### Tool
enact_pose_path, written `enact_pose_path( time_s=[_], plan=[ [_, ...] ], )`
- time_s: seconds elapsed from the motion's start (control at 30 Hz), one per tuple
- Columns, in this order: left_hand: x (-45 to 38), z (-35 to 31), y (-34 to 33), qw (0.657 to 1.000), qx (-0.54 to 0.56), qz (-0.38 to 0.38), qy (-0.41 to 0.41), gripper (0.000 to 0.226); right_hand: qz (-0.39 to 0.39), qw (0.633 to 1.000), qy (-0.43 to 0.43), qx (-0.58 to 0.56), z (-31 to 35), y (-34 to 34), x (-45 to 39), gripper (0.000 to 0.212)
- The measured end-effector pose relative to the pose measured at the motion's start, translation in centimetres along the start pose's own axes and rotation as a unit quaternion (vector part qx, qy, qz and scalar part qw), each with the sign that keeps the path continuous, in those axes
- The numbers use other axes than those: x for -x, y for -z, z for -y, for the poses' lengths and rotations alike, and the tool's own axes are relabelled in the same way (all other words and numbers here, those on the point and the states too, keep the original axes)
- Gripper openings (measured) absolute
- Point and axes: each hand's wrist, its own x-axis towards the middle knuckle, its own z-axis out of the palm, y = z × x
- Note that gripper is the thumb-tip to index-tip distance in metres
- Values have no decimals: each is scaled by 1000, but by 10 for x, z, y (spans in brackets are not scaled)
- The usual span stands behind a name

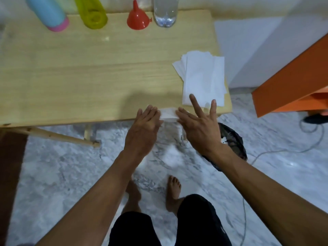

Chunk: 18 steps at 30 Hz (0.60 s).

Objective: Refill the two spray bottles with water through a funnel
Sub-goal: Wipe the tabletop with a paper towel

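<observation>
A blue bottle with a pink base [48, 12] and a yellow-green bottle [91, 12] stand at the table's far left edge. Beside them a red funnel [138, 17] rests mouth down, and a clear water bottle [166, 12] stands to its right. At the table's near edge, my left hand [144, 129] and my right hand [198, 127] pinch a folded white tissue [168, 113] between their fingertips. My right hand's other fingers are spread over the tissue stack.
A stack of white tissues [204, 77] lies at the wooden table's [88, 77] right side. A black bin with a bag [232, 141] stands on the marble floor under my right wrist. An orange cabinet [292, 82] is at right; a cable [310, 144] trails on the floor.
</observation>
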Motion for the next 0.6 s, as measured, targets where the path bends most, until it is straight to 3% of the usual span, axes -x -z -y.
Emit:
enact_pose_path(
  time_s=[0.13,0.3,0.5,0.6],
  plan=[
    [4,-25,23,998,61,30,2,53,-5,990,-101,-99,4,28,9,24],
    [3,-61,66,989,147,-29,9,25,-71,964,-199,-161,6,68,16,20],
    [-11,-98,105,976,203,-78,-2,18,-125,905,-310,-262,16,124,22,22],
    [-15,-115,121,962,263,-77,-6,11,-194,866,-356,-293,29,147,29,21]
  ],
)
